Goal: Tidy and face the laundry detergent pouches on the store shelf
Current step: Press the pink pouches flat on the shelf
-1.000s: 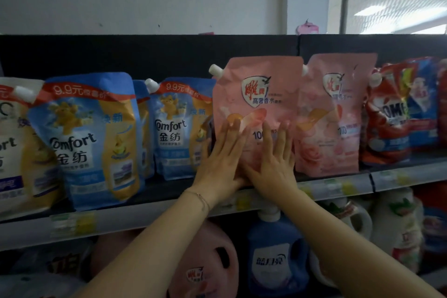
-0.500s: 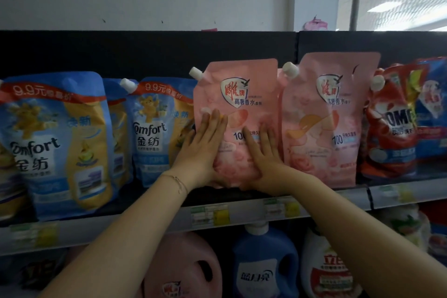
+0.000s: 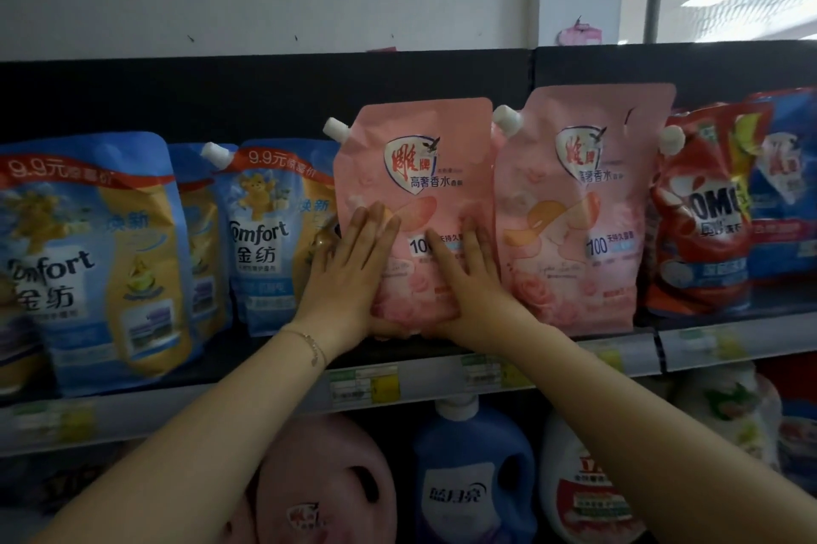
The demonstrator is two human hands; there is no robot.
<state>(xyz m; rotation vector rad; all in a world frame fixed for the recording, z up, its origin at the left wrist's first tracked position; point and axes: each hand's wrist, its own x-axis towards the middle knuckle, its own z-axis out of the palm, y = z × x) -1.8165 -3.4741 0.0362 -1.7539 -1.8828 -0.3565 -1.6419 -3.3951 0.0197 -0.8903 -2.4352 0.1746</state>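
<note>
A pink detergent pouch with a white spout stands upright on the top shelf, label facing me. My left hand lies flat on its lower left side, thumb under the bottom edge. My right hand presses flat on its lower right part. A second pink pouch stands just to its right, touching it. Blue Comfort pouches stand to the left, and a larger one is at the far left.
Red OMO pouches and blue ones fill the shelf's right end. Price tags run along the shelf lip. Below stand a pink jug, a blue jug and a white jug. A black back panel rises behind.
The pink pouch has shifted left and stands straighter. Both hands moved with it, spreading apart to its lower left and lower right, fingers still flat on its front.
</note>
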